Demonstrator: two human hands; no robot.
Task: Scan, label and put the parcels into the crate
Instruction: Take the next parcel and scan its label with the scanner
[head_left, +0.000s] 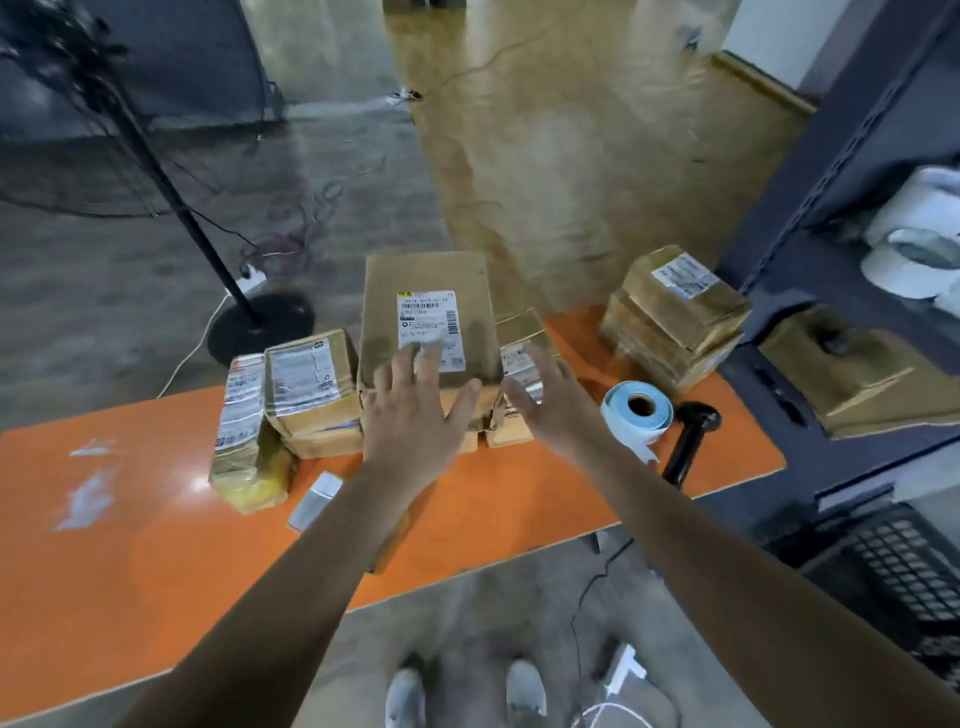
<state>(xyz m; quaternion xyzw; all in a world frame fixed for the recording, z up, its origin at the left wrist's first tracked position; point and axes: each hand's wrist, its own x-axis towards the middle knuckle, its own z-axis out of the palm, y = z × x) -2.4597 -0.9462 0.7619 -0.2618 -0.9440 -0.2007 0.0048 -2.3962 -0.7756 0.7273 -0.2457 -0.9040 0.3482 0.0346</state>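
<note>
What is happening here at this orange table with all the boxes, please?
A person reaches with both bare hands for the large brown cardboard parcel with a white label, on top of the middle stack on the orange table. The left hand is spread open at its near edge, the right hand open beside it. The blue label roll and black handheld scanner lie untouched to the right.

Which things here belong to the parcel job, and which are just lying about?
For the job: big parcel, right-hand parcel stack, label roll, scanner, black crate.
Lying about: fan, small silver box, white rolls at right.
</note>
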